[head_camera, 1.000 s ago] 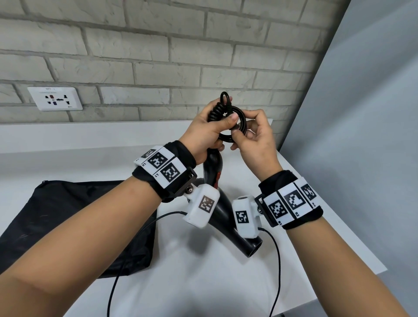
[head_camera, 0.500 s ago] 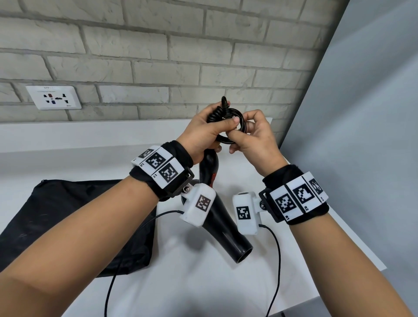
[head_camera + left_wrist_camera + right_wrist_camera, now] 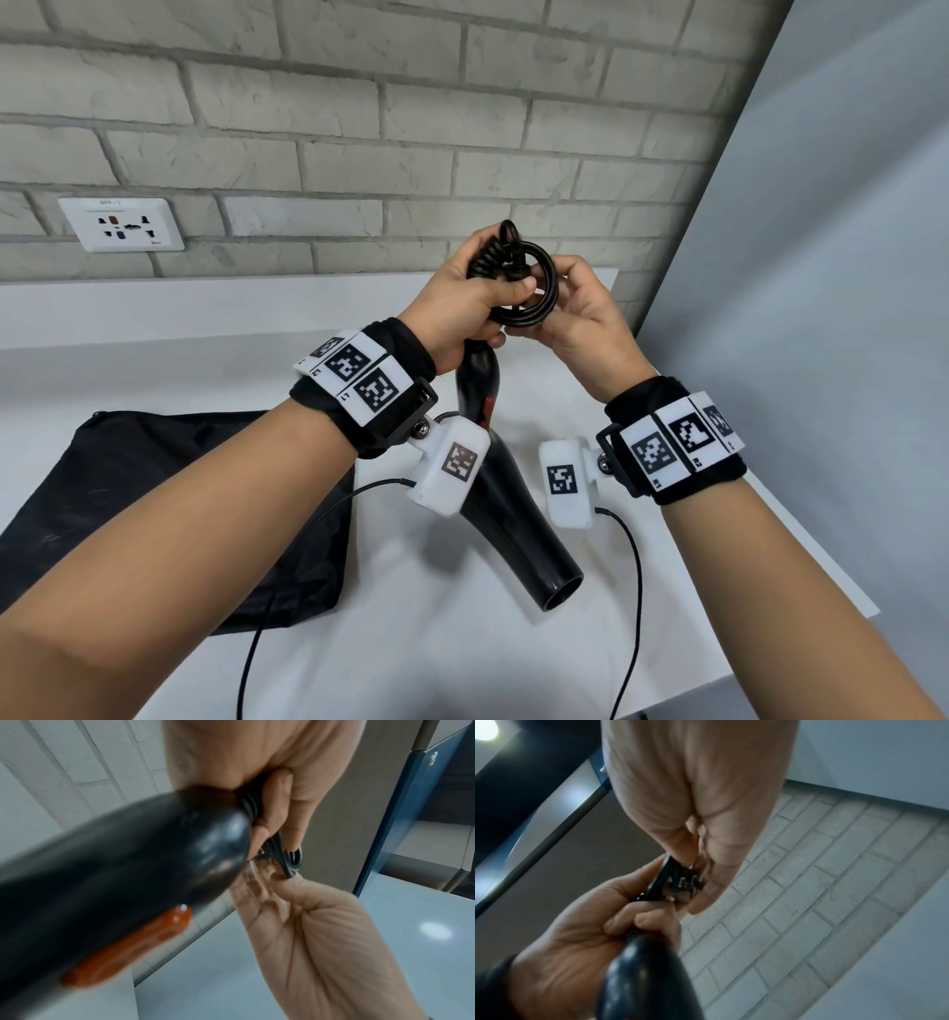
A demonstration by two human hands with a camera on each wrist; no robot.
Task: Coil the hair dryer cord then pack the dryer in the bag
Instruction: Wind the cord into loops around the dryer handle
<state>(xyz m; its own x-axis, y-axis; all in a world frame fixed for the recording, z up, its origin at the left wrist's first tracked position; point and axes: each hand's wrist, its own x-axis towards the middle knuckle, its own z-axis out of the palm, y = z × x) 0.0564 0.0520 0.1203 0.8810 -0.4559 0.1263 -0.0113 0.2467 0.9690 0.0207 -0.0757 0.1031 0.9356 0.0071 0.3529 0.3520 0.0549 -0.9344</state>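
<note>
A black hair dryer hangs nozzle-down over the white counter. My left hand grips the end of its handle together with the coiled black cord, with the thumb pressed across the loops. From the right, my right hand has its fingers curled round the coil. In the right wrist view the plug with its metal prongs sits between the right fingers and my left hand. The left wrist view shows the dryer handle with its orange switch, blurred. A black bag lies flat on the counter at the left.
A brick wall with a white socket runs behind the counter. A grey panel stands close on the right, and the counter's right edge falls just beyond my right wrist. Thin black camera wires trail over the counter's front.
Both hands stay at the coil. The right hand's fingers have shifted round the loops and its wrist has dropped a little. The dryer's nozzle has swung slightly left.
</note>
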